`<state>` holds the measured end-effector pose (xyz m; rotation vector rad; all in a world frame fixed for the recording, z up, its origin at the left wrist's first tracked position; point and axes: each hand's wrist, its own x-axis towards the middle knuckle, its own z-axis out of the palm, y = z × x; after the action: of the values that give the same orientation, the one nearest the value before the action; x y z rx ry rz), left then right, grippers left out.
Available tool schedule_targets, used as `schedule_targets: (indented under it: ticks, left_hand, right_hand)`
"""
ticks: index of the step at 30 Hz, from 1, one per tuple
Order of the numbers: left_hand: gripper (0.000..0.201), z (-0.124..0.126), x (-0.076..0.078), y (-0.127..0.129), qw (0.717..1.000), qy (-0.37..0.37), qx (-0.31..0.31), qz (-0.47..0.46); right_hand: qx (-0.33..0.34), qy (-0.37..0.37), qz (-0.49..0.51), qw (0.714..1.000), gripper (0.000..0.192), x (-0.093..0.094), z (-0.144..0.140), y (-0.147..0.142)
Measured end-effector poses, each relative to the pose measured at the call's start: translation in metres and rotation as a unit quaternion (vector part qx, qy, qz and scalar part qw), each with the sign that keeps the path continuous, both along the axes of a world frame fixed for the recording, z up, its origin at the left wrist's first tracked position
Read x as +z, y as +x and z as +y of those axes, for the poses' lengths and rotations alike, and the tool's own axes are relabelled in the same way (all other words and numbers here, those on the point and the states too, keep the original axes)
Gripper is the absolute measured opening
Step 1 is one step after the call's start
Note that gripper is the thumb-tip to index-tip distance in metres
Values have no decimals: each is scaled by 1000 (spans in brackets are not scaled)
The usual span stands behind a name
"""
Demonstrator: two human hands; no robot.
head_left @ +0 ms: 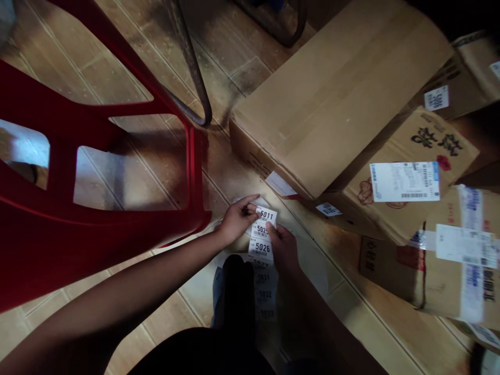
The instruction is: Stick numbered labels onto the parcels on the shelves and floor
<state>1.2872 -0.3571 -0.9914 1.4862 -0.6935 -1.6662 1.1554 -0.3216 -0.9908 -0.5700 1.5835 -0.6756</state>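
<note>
At nine o'clock on the wood-plank floor [156,323], largest item: a red plastic chair [58,229], its frame filling the left side of the view.

At one o'clock: plain cardboard box [336,94], long, lying flat, a small white tag at its near corner.

At three o'clock: printed cardboard box [414,172] with red figures and a white shipping label [404,181]; it lies partly under the plain box.

At four o'clock: taped cardboard box [441,271], several white labels on its top.

At twelve o'clock: dark metal leg [193,67] of a piece of furniture, curving to the floor just beside the chair.

At centre: strip of numbered stickers [262,247], white, running from centre down toward six o'clock; numbers 5011 and 5026 are legible, and the lower ones fall in shadow.

At centre, touching the strip's top left: left hand [234,221], fingertips pinching the top sticker marked 5011.

At centre, touching the strip's right edge: right hand [284,249], thumb pressed onto the strip beside 5026, remaining fingers curled behind; whether they clasp the strip cannot be told.
</note>
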Motion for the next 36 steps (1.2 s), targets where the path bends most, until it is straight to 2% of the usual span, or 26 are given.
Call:
schedule_targets:
  ticks: [2,3,9,13,18,25,31,36]
  left_hand:
    - [57,0,-1,0,999,22,31,25]
    - [56,-1,-1,0,998,35,41,31]
    - [15,-6,8,0,994,89,57,31]
    - [9,-7,13,-2,992,100,72,34]
    - [8,-8,13,-1,989,106,96,34]
    - [16,2,16,6,997,22,69,11]
    - [21,18,2,-7,986,50,153,40]
    - [26,14,-2,-12,980,58,175,72]
  right_hand:
    - [6,-4,13,1000,36,0,1,-1]
    - [7,-7,19,1000,37,0,1,-2]
    - [-19,-6,11,1000,38,-1,1,-3]
    - [-42,-2,-25,999,37,-1,0,-2]
    - [-52,-8,-36,998,35,2,0,-1]
    - [63,-52,-28,996,29,1,-1,-10]
    - [108,-50,-20,993,29,5,-6,-24]
    - [107,-54,-11,993,32,10,-19,-28]
